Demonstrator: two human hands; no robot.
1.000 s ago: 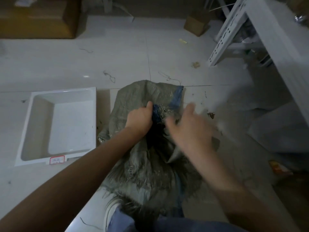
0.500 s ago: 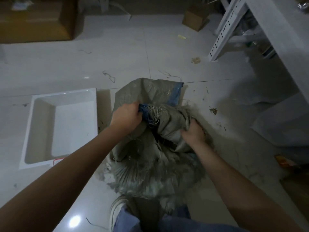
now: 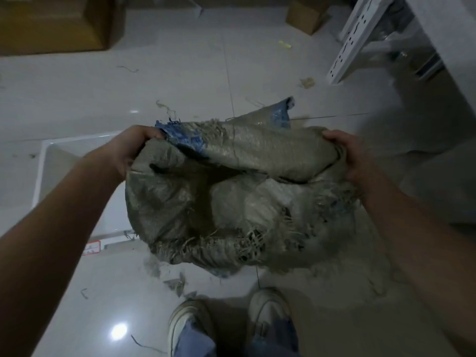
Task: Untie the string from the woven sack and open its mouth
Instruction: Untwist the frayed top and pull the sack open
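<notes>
A grey-green woven sack (image 3: 164, 202) with frayed edges and a blue stripe stands on the floor in front of my feet. My left hand (image 3: 131, 148) grips the left side of its rim and my right hand (image 3: 353, 155) grips the right side. The mouth is stretched wide between them, and pale plastic-wrapped contents (image 3: 260, 199) show inside. The far rim is folded over towards me. I see no string around the sack's neck.
A white shallow tray (image 3: 51, 153) with a red label lies on the floor to the left, partly behind my left arm. A white slotted rack leg (image 3: 353, 39) stands at the upper right. Cardboard boxes (image 3: 51, 24) sit at the back. Loose threads litter the tiles.
My hands have moved apart from the bunched neck to opposite sides of the rim, pulling the sack's mouth wide. The sack is now closer to the camera.
</notes>
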